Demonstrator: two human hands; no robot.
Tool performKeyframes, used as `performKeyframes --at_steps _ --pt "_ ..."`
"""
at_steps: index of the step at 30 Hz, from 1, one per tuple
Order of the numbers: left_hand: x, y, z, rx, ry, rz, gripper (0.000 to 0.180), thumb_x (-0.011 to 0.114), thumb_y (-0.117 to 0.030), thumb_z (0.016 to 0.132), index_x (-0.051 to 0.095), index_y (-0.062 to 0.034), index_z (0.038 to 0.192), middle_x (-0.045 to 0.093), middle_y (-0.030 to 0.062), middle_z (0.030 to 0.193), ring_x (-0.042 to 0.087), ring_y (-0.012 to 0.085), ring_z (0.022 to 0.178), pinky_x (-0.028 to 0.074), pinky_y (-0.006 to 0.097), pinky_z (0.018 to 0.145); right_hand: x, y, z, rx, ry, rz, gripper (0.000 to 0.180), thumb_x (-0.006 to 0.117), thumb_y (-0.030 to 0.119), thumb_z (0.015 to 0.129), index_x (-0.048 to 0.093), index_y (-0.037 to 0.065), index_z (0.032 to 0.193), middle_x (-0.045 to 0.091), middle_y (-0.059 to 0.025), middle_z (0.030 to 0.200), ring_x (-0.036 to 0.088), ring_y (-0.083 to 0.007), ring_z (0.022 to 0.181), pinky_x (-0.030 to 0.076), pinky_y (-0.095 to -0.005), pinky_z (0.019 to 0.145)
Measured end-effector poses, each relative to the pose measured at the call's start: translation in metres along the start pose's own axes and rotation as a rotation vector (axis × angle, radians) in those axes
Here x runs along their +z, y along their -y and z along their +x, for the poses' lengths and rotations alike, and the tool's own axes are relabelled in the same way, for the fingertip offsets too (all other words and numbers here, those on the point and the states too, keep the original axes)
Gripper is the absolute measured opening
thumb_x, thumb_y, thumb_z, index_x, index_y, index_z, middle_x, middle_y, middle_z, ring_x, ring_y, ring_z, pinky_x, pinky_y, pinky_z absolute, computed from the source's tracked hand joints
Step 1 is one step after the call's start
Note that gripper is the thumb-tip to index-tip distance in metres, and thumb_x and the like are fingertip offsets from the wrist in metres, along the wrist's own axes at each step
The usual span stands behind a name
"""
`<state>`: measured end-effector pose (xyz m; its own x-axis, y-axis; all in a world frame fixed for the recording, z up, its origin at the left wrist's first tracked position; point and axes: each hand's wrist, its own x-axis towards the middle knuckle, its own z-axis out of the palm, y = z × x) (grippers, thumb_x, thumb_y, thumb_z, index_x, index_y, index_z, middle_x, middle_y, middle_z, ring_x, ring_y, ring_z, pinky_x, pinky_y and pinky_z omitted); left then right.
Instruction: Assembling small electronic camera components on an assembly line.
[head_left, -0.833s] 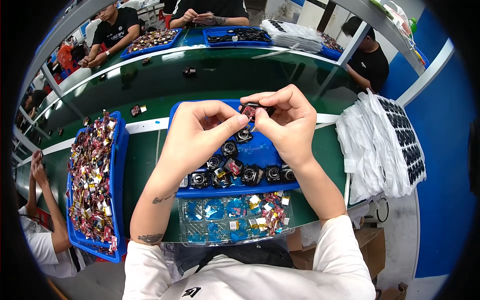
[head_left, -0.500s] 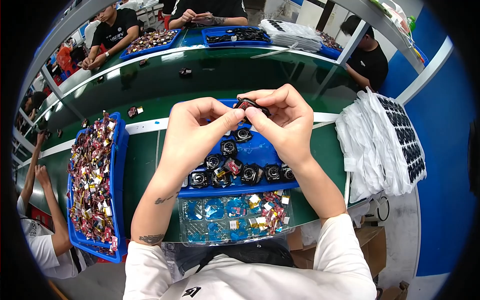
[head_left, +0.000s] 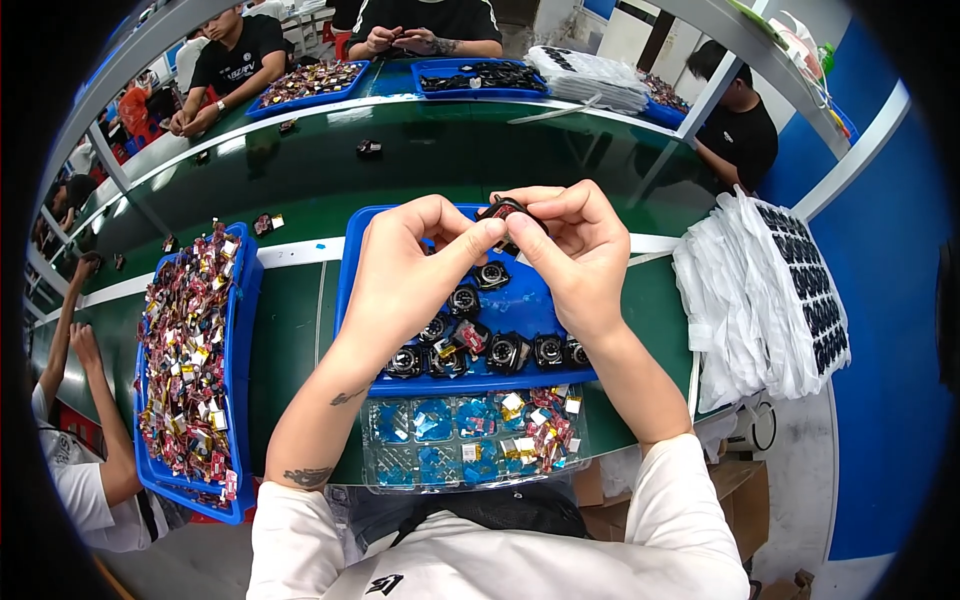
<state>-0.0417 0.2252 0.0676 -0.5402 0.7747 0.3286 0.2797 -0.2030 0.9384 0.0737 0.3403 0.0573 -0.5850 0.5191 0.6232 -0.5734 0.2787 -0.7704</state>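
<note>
Both hands are pinching one small black-and-red round plastic part (head_left: 503,212) above the far edge of the blue plastic tray (head_left: 352,262): the left hand (head_left: 415,262) and right hand (head_left: 572,248) are closing fingertips on its rim. It is looking light, rigid, probably delicate; the edges seem the safest hold. Beyond the tray a green workbench (head_left: 440,160) is stretching away, with other seated workers.

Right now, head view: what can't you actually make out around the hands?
- Small dark part: mostly covered by the fingertips of the left hand and right hand; its shape is unclear.
- Blue tray: its middle is hidden under both hands.
- Round black parts in the tray: too small for detail.
- Clear blister tray: near edge cut off by the person's chest.
</note>
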Motion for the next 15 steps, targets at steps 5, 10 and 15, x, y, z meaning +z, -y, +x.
performKeyframes --at_steps 5,10,15 --pt "-0.014 -0.006 0.005 -0.012 -0.02 0.296 0.028 0.069 -0.024 0.087 0.059 -0.0039 0.07 0.06 -0.0004 0.064 0.053 0.0027 0.059 0.037 0.017 0.053 0.002 0.002 0.005 0.07 -0.009 -0.072 0.018 0.066 -0.001 0.084 0.055 -0.002 0.098 0.067 -0.0139 0.099 0.065 -0.0133 0.088 0.053 -0.0242 0.075" --pt "-0.044 -0.02 0.011 0.08 -0.182 0.066 0.032 0.068 -0.029 0.088 0.061 -0.003 0.071 0.059 0.0 0.06 0.049 0.0012 0.057 0.035 0.018 0.054 -0.011 -0.034 0.048 0.173 -0.002 -0.279 0.018 0.067 0.006 0.084 0.068 -0.002 0.099 0.069 -0.0108 0.092 0.066 -0.0126 0.083 0.052 -0.0245 0.074" --pt "-0.049 -0.017 0.01 0.146 -0.224 0.024 0.029 0.067 -0.027 0.088 0.061 -0.0033 0.072 0.059 0.0 0.06 0.049 0.0014 0.054 0.032 0.018 0.051 -0.049 -0.138 0.096 0.464 -0.023 -0.735 0.019 0.071 0.008 0.076 0.071 0.001 0.094 0.07 -0.0093 0.088 0.066 -0.0133 0.079 0.051 -0.0262 0.072"
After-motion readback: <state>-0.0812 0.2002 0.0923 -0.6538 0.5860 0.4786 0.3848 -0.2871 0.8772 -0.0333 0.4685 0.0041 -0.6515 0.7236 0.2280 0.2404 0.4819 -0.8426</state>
